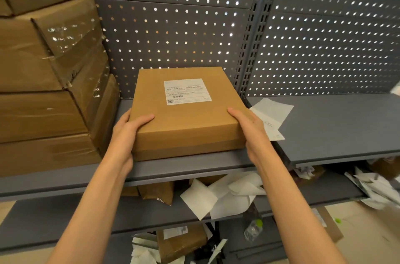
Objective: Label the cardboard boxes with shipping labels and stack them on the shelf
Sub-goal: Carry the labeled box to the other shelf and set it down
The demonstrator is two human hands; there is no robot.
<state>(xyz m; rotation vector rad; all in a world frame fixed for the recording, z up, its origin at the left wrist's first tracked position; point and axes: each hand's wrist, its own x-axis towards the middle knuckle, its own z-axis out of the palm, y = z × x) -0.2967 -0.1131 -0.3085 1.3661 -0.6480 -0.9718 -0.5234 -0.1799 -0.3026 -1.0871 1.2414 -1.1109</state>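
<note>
The left hand (127,131) and right hand (249,127) clamped their fingers (142,118) on the near corners of a flat cardboard box (188,125), likely to square it on the grey shelf (337,127). Its white shipping label (187,91) faced up, print too small to read.

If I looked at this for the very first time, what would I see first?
First, the flat cardboard box in the middle of the grey shelf, with a white shipping label on top. The left hand and right hand grip its near corners. Then the tall stack of taped boxes at the left.
</note>
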